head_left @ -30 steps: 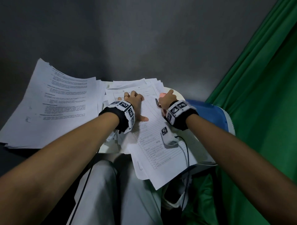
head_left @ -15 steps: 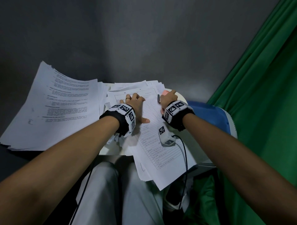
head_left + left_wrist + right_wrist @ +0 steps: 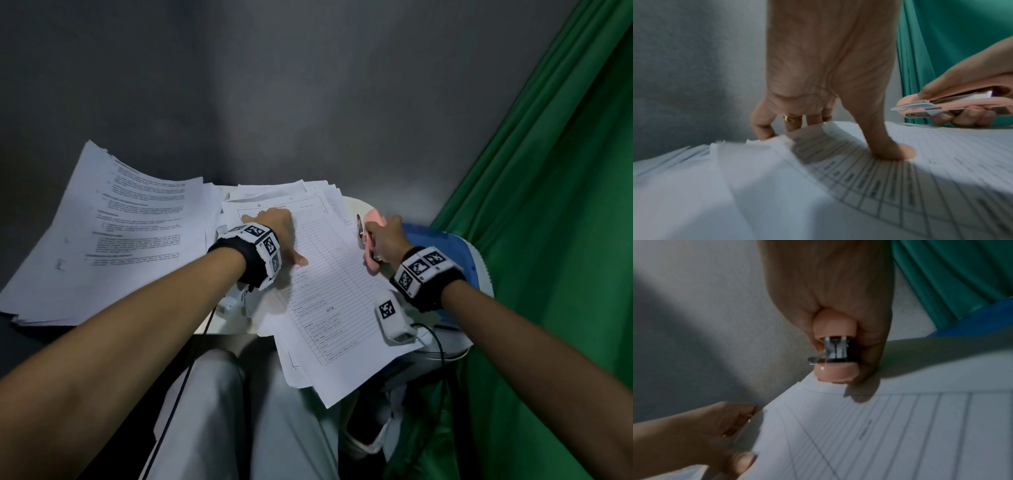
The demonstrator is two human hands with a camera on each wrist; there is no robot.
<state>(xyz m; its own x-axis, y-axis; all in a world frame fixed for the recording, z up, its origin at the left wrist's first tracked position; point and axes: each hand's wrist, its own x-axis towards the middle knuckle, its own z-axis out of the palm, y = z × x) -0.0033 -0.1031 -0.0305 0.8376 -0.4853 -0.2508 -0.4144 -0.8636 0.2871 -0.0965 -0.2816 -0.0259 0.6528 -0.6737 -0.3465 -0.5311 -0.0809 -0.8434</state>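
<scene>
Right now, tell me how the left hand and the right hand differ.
The left hand lies on the lined form, thumb pressed flat and fingers bent over its far corner; the right hand sits beside the form's right edge. The left hand holds only paper; the right hand is wrapped round a pink stapler, whose mouth points toward the form. Both wear black wristbands with square markers.

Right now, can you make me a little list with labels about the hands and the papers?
Left hand: thumb presses the printed form, fingers curl at its far edge
Right hand: grips a pink stapler
Stapler place: by the form's far right corner, no paper seen inside
Other papers: loose stack to the left
Backdrop: green cloth
</scene>
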